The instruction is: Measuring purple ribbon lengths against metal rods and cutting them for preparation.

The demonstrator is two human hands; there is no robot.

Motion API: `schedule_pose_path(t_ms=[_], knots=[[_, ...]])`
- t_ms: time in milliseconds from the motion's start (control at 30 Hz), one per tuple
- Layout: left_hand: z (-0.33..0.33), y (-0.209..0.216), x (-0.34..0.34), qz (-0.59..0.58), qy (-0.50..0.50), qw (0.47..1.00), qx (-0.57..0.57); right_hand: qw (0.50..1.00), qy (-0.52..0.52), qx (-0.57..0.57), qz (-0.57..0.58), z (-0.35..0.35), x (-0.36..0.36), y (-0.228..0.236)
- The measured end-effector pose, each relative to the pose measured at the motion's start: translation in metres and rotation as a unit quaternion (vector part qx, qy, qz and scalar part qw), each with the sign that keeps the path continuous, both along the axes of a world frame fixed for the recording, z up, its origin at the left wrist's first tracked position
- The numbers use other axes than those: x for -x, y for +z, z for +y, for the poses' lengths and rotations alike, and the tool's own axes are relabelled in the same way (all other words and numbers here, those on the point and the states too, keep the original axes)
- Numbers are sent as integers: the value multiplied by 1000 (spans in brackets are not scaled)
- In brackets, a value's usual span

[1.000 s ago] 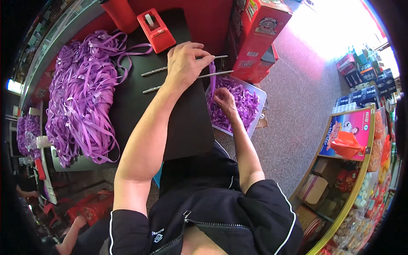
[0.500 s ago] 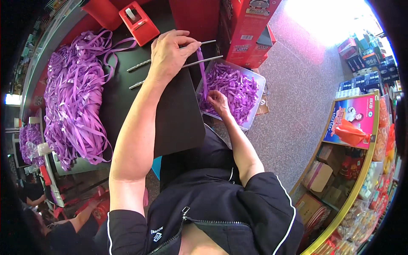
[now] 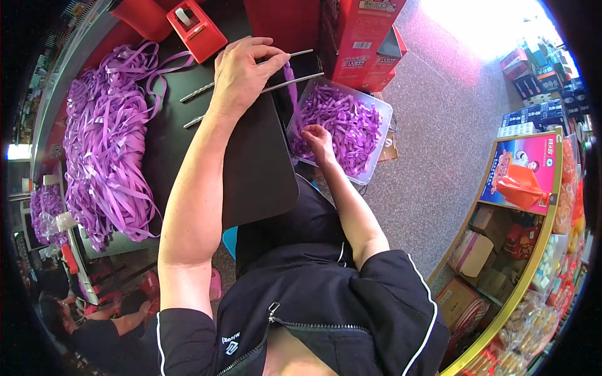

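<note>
My left hand is closed in a pinch over two long metal rods with spiral ends, an upper rod and a lower rod. They reach past the edge of the dark table. From its fingertips a purple ribbon hangs down beside the rods. My right hand has its fingers closed at the ribbon's lower end, over a clear plastic bin filled with short purple ribbon pieces. The left palm hides part of both rods.
A big heap of long purple ribbon covers the table's left side, one strand trailing toward a red tape dispenser. Red boxes stand behind the bin. A shelf of packaged goods lines the right; another person is at lower left.
The whole view has shifted slightly, with table things appearing a little higher and further left. Both hands keep nearly the same places by the rods and bin. The ribbon between them looks slightly more curved.
</note>
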State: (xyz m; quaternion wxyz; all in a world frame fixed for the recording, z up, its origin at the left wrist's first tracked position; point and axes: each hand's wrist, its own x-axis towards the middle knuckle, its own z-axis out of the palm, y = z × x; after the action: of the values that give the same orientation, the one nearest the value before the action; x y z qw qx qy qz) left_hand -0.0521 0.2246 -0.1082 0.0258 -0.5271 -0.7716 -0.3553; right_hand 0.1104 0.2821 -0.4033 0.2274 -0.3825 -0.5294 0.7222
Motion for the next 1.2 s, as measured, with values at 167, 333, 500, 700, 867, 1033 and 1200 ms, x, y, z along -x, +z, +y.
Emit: schedule_pose_path(t_ms=[167, 333, 500, 700, 867, 1033, 1200], knots=[[-1, 1, -1, -10, 2, 1000, 5, 972, -8, -218, -85, -10, -3, -4], [-3, 1, 0, -16, 0, 1000, 5, 933, 9, -354, -67, -8, -14, -2], [1, 2, -1, -7, -4, 1000, 4, 979, 23, -197, -40, -7, -15, -9], [-2, 1, -1, -7, 1, 1000, 3, 999, 40, -3, 26, -7, -5, 18], [-2, 1, -2, -9, 0, 1000, 3, 979, 36, 178, 92, -9, -6, 47], [-1, 1, -2, -6, -3, 1000, 0, 950, 39, 261, 166, -4, -12, 46], [-2, -1, -1, 8, 4, 1000, 0, 915, 45, 317, 245, -2, -21, 63]])
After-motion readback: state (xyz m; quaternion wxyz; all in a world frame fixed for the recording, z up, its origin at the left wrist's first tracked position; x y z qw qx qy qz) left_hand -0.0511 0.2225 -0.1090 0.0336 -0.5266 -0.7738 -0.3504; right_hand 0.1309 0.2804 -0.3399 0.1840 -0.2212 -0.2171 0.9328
